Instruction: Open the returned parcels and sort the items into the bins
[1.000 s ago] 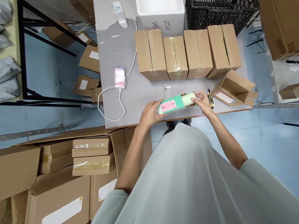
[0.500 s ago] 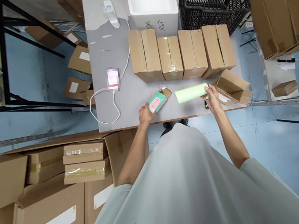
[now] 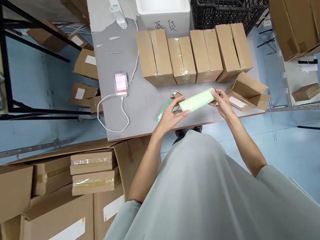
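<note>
A light green cylinder [image 3: 196, 101] is held nearly level above the table's front part. My right hand [image 3: 222, 102] grips its right end, thumb on top. At its left end, my left hand [image 3: 172, 115] has fingers and thumb on either side, closed round that end. Behind my left hand lies a small green and pink box [image 3: 162, 111], mostly hidden by the hand, its brown flap open. An opened brown carton [image 3: 242, 91] with a white label rests to the right of my right hand.
Several taped cartons [image 3: 180, 59] stand in a row across the table [image 3: 135, 111]. Behind them are a white bin [image 3: 165, 16] and a black crate [image 3: 228, 3]. A power strip [image 3: 118, 14] and a cabled device [image 3: 121, 84] lie at left. Large cartons [image 3: 57, 218] stand beside me.
My left hand has let go of the small green and pink box and moved right to the cylinder's left end. My right hand has brought the cylinder slightly left.
</note>
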Demonstrator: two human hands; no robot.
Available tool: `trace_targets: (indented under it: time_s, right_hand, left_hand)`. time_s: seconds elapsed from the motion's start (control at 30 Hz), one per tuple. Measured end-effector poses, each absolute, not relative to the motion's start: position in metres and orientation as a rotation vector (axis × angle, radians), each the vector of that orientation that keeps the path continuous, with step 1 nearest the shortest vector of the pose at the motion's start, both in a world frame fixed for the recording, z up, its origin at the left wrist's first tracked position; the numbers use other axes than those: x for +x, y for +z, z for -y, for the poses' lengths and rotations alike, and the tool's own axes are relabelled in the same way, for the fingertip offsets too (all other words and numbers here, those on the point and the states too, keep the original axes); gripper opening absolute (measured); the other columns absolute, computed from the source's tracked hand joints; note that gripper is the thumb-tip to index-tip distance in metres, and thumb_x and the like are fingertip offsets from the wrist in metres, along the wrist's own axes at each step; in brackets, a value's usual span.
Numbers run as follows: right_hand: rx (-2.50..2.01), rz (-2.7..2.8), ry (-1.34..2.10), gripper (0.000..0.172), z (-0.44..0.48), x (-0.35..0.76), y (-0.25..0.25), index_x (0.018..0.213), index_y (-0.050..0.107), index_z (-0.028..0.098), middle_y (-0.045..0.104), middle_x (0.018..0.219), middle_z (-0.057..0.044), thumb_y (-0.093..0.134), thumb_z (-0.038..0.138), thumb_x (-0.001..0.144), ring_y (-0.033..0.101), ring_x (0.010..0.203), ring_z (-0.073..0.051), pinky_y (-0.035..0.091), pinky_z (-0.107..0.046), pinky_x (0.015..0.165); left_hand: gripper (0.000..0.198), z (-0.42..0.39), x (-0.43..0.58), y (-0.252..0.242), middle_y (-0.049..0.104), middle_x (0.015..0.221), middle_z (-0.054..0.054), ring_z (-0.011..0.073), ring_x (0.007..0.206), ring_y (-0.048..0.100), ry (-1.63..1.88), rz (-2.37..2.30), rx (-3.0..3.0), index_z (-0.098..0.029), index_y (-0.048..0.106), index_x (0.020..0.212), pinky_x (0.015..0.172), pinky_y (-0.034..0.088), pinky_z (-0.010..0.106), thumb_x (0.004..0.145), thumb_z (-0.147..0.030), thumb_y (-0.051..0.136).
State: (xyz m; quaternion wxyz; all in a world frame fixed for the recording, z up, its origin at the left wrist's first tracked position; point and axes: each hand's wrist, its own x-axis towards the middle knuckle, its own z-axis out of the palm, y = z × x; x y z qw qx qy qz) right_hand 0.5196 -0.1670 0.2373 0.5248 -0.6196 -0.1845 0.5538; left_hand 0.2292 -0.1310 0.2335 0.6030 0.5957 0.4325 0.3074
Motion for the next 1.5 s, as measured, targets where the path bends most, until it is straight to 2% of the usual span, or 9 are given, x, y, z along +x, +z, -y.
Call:
trace_targets:
  time_s: [0.13,0.3,0.5,0.77,0.93,1.07,1.2,1.33,1.5]
  right_hand:
    - [-1.505,0.508,1.297,0.075,0.170,0.514,0.245,0.110,0.061,0.030,0.075,0.100,0.002,0.099,0.080,0.069,0.076,0.099,-0.020,0.072,-0.041,0.097]
    - [-1.423,0.719,1.302,0.073,0.176,0.516,0.253,0.119,0.066,0.033,0.079,0.131,-0.005,0.092,0.086,0.076,0.074,0.127,-0.027,0.065,-0.045,0.112]
    - [-1.261,0.937,1.354,0.091,0.176,0.510,0.258,0.150,0.066,0.039,0.066,0.163,-0.009,0.096,0.080,0.075,0.059,0.154,-0.035,0.058,-0.053,0.125]
    - [-1.403,0.825,1.314,0.079,0.168,0.500,0.246,0.141,0.072,0.036,0.078,0.142,-0.008,0.094,0.080,0.079,0.072,0.134,-0.034,0.069,-0.052,0.108]
    - [-1.478,0.770,1.298,0.080,0.163,0.495,0.240,0.133,0.073,0.031,0.082,0.129,-0.009,0.099,0.077,0.073,0.077,0.122,-0.031,0.071,-0.047,0.099]
    - [-1.515,0.741,1.283,0.082,0.159,0.490,0.237,0.129,0.073,0.029,0.083,0.124,-0.008,0.097,0.082,0.071,0.078,0.117,-0.029,0.072,-0.045,0.096]
    - [-1.508,0.788,1.290,0.083,0.156,0.490,0.237,0.133,0.073,0.030,0.083,0.124,-0.008,0.091,0.086,0.075,0.078,0.118,-0.030,0.072,-0.045,0.096]
    - [-1.484,0.844,1.301,0.085,0.157,0.492,0.237,0.146,0.069,0.033,0.082,0.130,-0.008,0.086,0.087,0.082,0.077,0.124,-0.030,0.070,-0.046,0.101]
    - [-1.434,0.764,1.432,0.091,0.167,0.487,0.243,0.152,0.066,0.034,0.084,0.131,-0.006,0.090,0.085,0.080,0.078,0.128,-0.029,0.066,-0.048,0.113]
  left_hand:
    - [0.074,0.138,0.233,0.254,0.071,0.148,0.012,0.0308,0.129,0.073,0.706,-1.035,1.384,-0.025,0.080,0.136,0.106,0.066,0.043,0.072,-0.056,0.102]
    - [0.071,0.149,0.228,0.243,0.077,0.140,0.011,0.0343,0.128,0.075,0.691,-1.022,0.963,-0.025,0.079,0.131,0.101,0.069,0.045,0.070,-0.053,0.103]
    - [0.064,0.173,0.229,0.232,0.081,0.139,0.013,0.0348,0.123,0.081,0.597,-0.912,0.533,-0.026,0.077,0.132,0.104,0.071,0.055,0.078,-0.053,0.099]
    - [0.058,0.180,0.231,0.231,0.083,0.136,0.015,0.0414,0.136,0.076,0.560,-0.931,0.589,-0.022,0.085,0.121,0.118,0.063,0.058,0.081,-0.062,0.096]
    - [0.080,0.176,0.233,0.240,0.073,0.158,0.014,0.0406,0.153,0.064,0.610,-1.033,0.981,-0.026,0.077,0.146,0.122,0.059,0.054,0.078,-0.060,0.100]
    - [0.093,0.176,0.235,0.238,0.074,0.153,0.018,0.0426,0.149,0.066,0.590,-1.050,1.075,-0.023,0.075,0.148,0.112,0.065,0.054,0.069,-0.061,0.106]
    - [0.091,0.177,0.236,0.235,0.079,0.145,0.017,0.0417,0.143,0.071,0.607,-1.027,0.957,-0.021,0.077,0.145,0.120,0.060,0.058,0.068,-0.059,0.107]
    - [0.085,0.180,0.237,0.238,0.076,0.151,0.017,0.0437,0.142,0.072,0.627,-0.969,0.758,-0.022,0.079,0.141,0.112,0.067,0.060,0.070,-0.060,0.106]
    - [0.073,0.183,0.238,0.240,0.082,0.138,0.017,0.0400,0.129,0.080,0.654,-0.878,0.558,-0.022,0.080,0.136,0.110,0.068,0.059,0.077,-0.058,0.103]
